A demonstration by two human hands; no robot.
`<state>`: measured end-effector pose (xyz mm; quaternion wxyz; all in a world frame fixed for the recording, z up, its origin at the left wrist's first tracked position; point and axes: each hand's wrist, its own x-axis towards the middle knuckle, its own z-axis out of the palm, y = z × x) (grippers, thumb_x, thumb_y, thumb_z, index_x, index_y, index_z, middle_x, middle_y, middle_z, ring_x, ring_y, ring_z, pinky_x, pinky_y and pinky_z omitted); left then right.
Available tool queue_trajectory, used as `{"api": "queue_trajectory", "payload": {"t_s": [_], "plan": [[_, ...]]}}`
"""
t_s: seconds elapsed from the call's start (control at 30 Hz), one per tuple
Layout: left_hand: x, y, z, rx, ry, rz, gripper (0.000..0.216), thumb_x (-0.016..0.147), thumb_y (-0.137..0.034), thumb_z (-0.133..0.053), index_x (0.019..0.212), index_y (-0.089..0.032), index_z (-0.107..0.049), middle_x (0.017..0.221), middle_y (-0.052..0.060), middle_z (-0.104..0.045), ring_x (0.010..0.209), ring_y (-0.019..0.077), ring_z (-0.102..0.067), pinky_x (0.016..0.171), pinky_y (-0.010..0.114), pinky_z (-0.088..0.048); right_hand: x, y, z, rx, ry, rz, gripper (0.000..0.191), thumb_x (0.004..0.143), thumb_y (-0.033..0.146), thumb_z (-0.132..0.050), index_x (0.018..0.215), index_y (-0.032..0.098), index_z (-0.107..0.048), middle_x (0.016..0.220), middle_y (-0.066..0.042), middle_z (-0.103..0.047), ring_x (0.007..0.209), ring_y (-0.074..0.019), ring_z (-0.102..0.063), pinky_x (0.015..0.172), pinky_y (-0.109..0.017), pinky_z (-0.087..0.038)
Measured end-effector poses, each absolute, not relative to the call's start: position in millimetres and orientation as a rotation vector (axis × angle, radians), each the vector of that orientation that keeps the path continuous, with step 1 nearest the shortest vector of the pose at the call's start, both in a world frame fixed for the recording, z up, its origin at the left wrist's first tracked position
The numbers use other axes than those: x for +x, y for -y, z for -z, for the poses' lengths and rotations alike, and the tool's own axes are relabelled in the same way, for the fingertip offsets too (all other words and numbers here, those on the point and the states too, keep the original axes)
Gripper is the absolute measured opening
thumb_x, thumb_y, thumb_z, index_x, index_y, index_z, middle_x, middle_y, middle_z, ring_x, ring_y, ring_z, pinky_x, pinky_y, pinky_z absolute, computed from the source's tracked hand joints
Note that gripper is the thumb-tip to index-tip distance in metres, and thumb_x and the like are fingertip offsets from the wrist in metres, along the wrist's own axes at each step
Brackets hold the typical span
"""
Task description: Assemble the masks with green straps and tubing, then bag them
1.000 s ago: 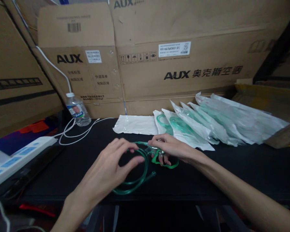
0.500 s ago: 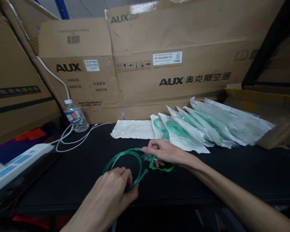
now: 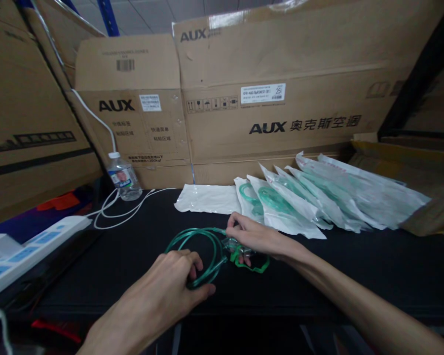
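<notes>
A coil of clear green tubing (image 3: 215, 256) is above the black tabletop, its loops running from my left hand (image 3: 177, 281) to my right hand (image 3: 253, 234). The fingers of my left hand curl around the near side of the coil, thumb below it. At the coil's right end, my right thumb and forefinger pinch by the tube's joint with a clear plastic oxygen mask (image 3: 231, 243). That mask lies under my right palm, partly hidden by the hand. Its green elastic strap (image 3: 261, 269) loops out to the right.
Several white-and-clear pouches (image 3: 281, 207) with green tubing overlap at the back right, beside a flat white pouch (image 3: 207, 198). A plastic bottle (image 3: 125, 177), white cables (image 3: 133, 209) and a power strip (image 3: 33, 254) occupy the left. Cardboard boxes (image 3: 222, 128) wall the back; an opened carton (image 3: 429, 167) is at right.
The view has shifted slightly, moving the background rightward. My left thumb has spread a little from the fingers around the coil. My right hand keeps its grip at the mask.
</notes>
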<state>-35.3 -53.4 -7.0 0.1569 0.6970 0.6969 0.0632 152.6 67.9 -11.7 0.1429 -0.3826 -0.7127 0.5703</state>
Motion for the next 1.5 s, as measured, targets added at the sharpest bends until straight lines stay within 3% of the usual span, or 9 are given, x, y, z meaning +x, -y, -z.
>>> {"api": "queue_trajectory", "payload": {"t_s": [0.13, 0.37, 0.63, 0.77, 0.87, 0.97, 1.07, 1.33, 1.5], "plan": [[-47.7, 51.3, 24.1, 2.11, -1.943, -0.283, 0.014, 0.079, -0.037, -0.065, 0.082, -0.024, -0.07, 0.079, 0.001, -0.068, 0.071, 0.0204, -0.061, 0.067, 0.03, -0.036, 154.3, -67.6, 11.2, -1.145, 2.081, -1.604, 0.006, 0.098, 0.025, -0.045, 0.092, 0.022, -0.044, 0.049, 0.006, -0.055, 0.037, -0.0128, -0.055, 0.033, -0.018, -0.04], [-29.9, 39.6, 16.3, 2.078, -2.076, -0.227, 0.014, 0.077, -0.029, -0.056, 0.066, -0.022, -0.06, 0.063, 0.0, -0.061, 0.058, 0.0186, -0.057, 0.06, 0.03, -0.032, 155.7, -67.7, 8.0, -1.153, 2.108, -1.596, 0.03, 0.099, 0.047, -0.054, 0.087, 0.02, -0.053, 0.044, 0.004, -0.054, 0.034, -0.0115, -0.051, 0.031, -0.016, -0.036], [-18.8, 30.2, 10.6, 1.632, -2.153, -0.788, 0.023, 0.086, -0.042, -0.053, 0.076, -0.022, -0.058, 0.062, -0.002, -0.068, 0.057, 0.0184, -0.069, 0.061, 0.026, -0.044, 145.9, -62.8, 12.2, -1.06, 1.893, -1.569, 0.015, 0.102, 0.029, -0.049, 0.089, 0.023, -0.043, 0.057, 0.009, -0.048, 0.041, -0.0098, -0.051, 0.032, -0.015, -0.039], [-13.1, 19.3, 9.5, 1.631, -2.02, -1.026, 0.028, 0.089, -0.046, -0.052, 0.087, -0.021, -0.064, 0.077, 0.003, -0.076, 0.066, 0.0218, -0.075, 0.062, 0.026, -0.049, 133.0, -52.4, 6.5, -0.955, 1.782, -1.683, 0.018, 0.103, 0.036, -0.044, 0.094, 0.021, -0.05, 0.066, 0.003, -0.056, 0.049, -0.012, -0.057, 0.034, -0.018, -0.043], [-12.7, 11.0, 6.9, 1.78, -1.961, -1.042, 0.031, 0.095, -0.039, -0.043, 0.093, -0.019, -0.067, 0.085, 0.007, -0.076, 0.073, 0.0227, -0.075, 0.065, 0.028, -0.05, 125.4, -49.8, 2.6, -0.865, 1.72, -1.722, 0.032, 0.096, 0.049, -0.058, 0.094, 0.018, -0.059, 0.072, 0.0, -0.061, 0.051, -0.0104, -0.056, 0.035, -0.017, -0.042], [-15.6, 5.0, 5.4, 2.025, -1.893, -1.09, 0.032, 0.095, -0.022, -0.038, 0.089, -0.016, -0.068, 0.086, 0.009, -0.074, 0.074, 0.0218, -0.072, 0.069, 0.03, -0.05, 119.8, -51.4, 1.6, -0.832, 1.638, -1.69, 0.031, 0.088, 0.046, -0.071, 0.095, 0.016, -0.063, 0.072, 0.0, -0.062, 0.052, -0.0098, -0.055, 0.034, -0.016, -0.04], [-19.7, 0.0, 3.4, 2.046, -1.829, -1.147, 0.03, 0.094, -0.023, -0.044, 0.087, -0.017, -0.072, 0.089, 0.008, -0.075, 0.081, 0.0232, -0.072, 0.075, 0.031, -0.051, 117.2, -52.4, 0.9, -0.823, 1.549, -1.647, 0.027, 0.091, 0.042, -0.068, 0.097, 0.016, -0.065, 0.069, 0.001, -0.06, 0.047, -0.0079, -0.051, 0.033, -0.016, -0.036], [-21.1, -13.0, 3.1, 1.445, -1.571, -1.38, 0.034, 0.083, -0.037, -0.072, 0.11, -0.017, -0.079, 0.107, 0.006, -0.08, 0.094, 0.0267, -0.076, 0.085, 0.034, -0.06, 118.7, -57.3, 5.0, -0.795, 1.441, -1.625, 0.014, 0.089, 0.029, -0.063, 0.086, 0.015, -0.066, 0.063, 0.001, -0.061, 0.044, -0.0078, -0.052, 0.037, -0.017, -0.04], [-39.6, -0.8, -10.0, 1.403, -1.624, -1.585, 0.046, 0.081, -0.047, -0.074, 0.114, -0.015, -0.076, 0.102, 0.008, -0.08, 0.085, 0.0222, -0.075, 0.083, 0.033, -0.06, 127.4, -72.5, 1.0, -0.747, 1.404, -1.517, 0.012, 0.083, 0.023, -0.064, 0.074, 0.015, -0.066, 0.059, 0.001, -0.06, 0.04, -0.0084, -0.05, 0.035, -0.019, -0.038]]}}
